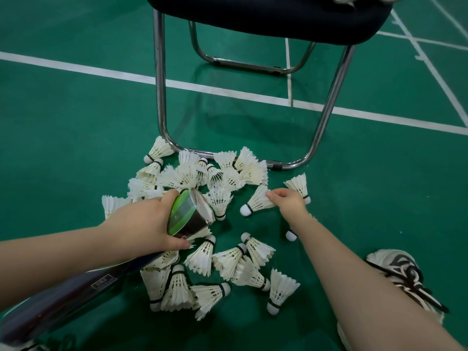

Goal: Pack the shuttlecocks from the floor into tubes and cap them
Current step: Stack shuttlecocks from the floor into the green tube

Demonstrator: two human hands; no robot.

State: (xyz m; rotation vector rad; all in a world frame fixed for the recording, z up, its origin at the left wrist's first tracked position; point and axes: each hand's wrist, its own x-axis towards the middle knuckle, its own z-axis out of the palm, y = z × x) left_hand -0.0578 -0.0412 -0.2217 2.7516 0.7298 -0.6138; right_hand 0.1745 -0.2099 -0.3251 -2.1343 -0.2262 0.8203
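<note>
Green court floor (76, 127), white feathered shuttlecocks (202, 257) scattered

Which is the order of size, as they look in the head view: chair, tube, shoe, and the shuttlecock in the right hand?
1. chair
2. tube, though its near end lies close to the camera
3. shoe, partly hidden, so less sure
4. shuttlecock pinched by the right hand

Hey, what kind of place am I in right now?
Most likely an indoor badminton court: green sports flooring marked with white court lines, and many feather shuttlecocks scattered beside a metal-legged chair.
</note>
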